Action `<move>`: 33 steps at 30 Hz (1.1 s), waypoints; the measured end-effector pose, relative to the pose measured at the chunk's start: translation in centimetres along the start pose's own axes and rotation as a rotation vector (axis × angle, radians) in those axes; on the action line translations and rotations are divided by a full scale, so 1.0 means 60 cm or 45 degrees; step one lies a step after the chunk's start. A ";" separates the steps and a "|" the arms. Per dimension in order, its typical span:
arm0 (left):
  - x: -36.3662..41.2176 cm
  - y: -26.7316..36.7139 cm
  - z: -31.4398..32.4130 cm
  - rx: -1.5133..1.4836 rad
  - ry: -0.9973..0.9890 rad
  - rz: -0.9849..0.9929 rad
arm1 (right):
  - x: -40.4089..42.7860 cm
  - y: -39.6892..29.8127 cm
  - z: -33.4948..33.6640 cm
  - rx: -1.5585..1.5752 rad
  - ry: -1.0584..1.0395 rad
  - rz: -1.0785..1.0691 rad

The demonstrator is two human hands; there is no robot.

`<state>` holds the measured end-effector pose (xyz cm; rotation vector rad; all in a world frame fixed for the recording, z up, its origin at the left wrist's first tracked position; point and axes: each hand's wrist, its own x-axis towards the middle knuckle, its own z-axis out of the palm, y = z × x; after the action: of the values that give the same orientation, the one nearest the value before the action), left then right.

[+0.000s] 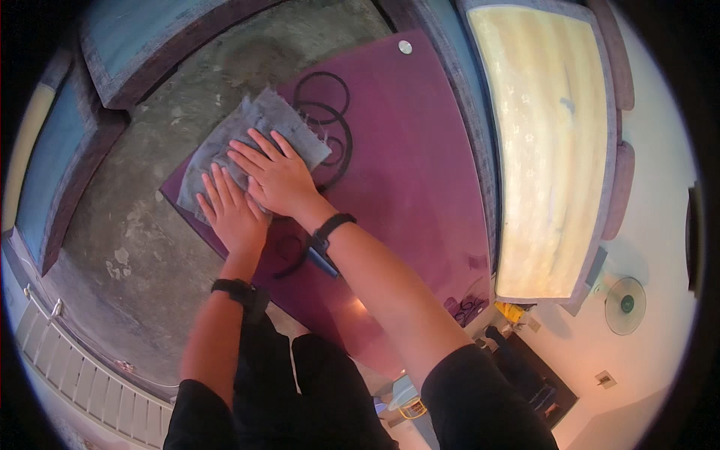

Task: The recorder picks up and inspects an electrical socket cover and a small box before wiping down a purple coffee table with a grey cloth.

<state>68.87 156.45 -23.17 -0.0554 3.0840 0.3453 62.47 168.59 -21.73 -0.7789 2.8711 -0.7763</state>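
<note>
A grey cloth (304, 132) with frayed edges lies flat over the left part of a glossy purple tabletop (405, 169). My left hand (233, 216) rests palm down on the cloth's lower part, fingers spread. Just up and to the right of it, my right hand (281, 177) also presses flat on the cloth, its fingers slightly apart. The two hands are side by side, the right thumb near the left fingers. Dark ring patterns show on the tabletop beside the cloth. A blue flat object (323, 262) is partly hidden by my right wrist.
Blue-cushioned seating (140, 39) with dark frames stands beyond the bare floor (129, 225). A cream-covered sofa seat (551, 157) lies along the right. A fan (625, 305) stands at far right. A white slatted rail (90, 371) runs at lower left.
</note>
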 end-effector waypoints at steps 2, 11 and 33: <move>-0.029 0.034 0.002 -0.010 -0.032 0.063 | -0.055 0.014 -0.010 -0.019 -0.012 0.054; -0.257 0.273 0.039 -0.262 -0.547 0.580 | -0.492 0.059 -0.104 -0.261 -0.074 0.677; -0.605 0.449 0.134 -0.022 -0.824 2.695 | -0.917 -0.236 0.108 -0.056 0.807 2.949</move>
<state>104.30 185.59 -23.54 2.4694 1.2878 0.2199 117.98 182.03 -24.03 2.5337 1.8084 -0.3365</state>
